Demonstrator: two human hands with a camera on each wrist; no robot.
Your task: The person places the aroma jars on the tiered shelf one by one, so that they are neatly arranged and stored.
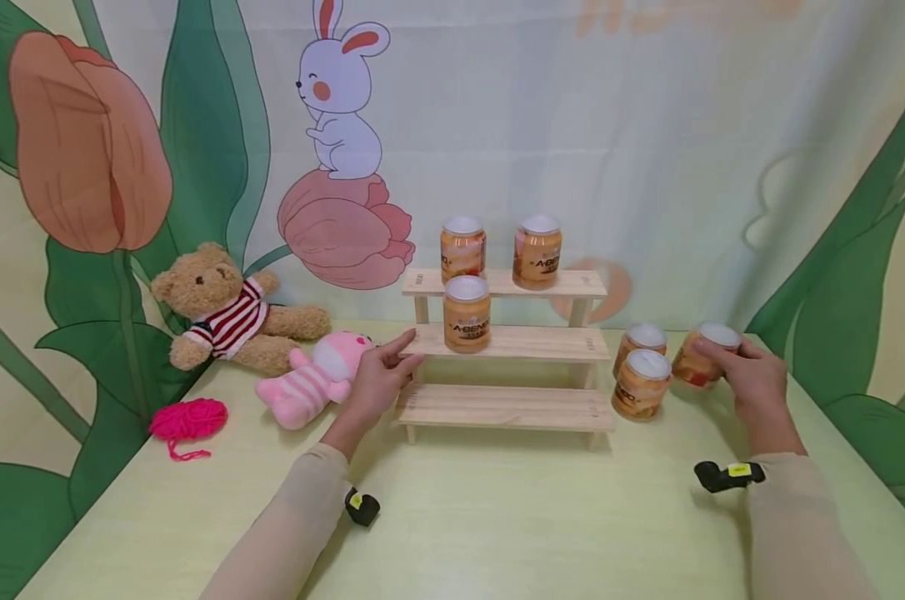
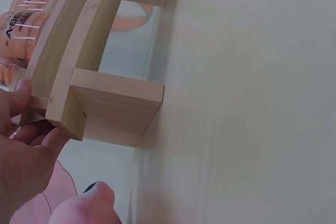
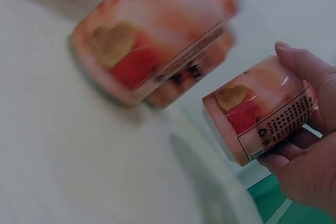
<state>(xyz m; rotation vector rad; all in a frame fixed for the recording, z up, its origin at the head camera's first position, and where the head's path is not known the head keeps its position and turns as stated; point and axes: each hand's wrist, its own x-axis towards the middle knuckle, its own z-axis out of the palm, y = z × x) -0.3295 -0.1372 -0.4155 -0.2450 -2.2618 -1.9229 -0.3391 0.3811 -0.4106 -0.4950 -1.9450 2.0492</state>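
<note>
A three-tier wooden display stand (image 1: 497, 340) stands on the table. My left hand (image 1: 381, 375) grips the left end of its middle tier; in the left wrist view, thumb and fingers (image 2: 54, 141) lie around the board's end. With my right hand (image 1: 756, 379) I hold an orange-labelled can (image 3: 260, 111) with a white lid, raised off the table at the right. Two similar cans, a front one (image 1: 640, 385) and one behind it (image 1: 642, 336), stand left of that hand. On the top tier are a left can (image 1: 463, 253) and a right can (image 1: 538, 255); another can (image 1: 467, 317) sits on the middle tier.
Left of the stand lie a pink plush toy (image 1: 310, 385), close to my left forearm, and a teddy bear (image 1: 231, 312) in a striped shirt. Pink yarn (image 1: 190, 418) lies near the table's left edge. A printed curtain (image 1: 685, 150) hangs behind the table.
</note>
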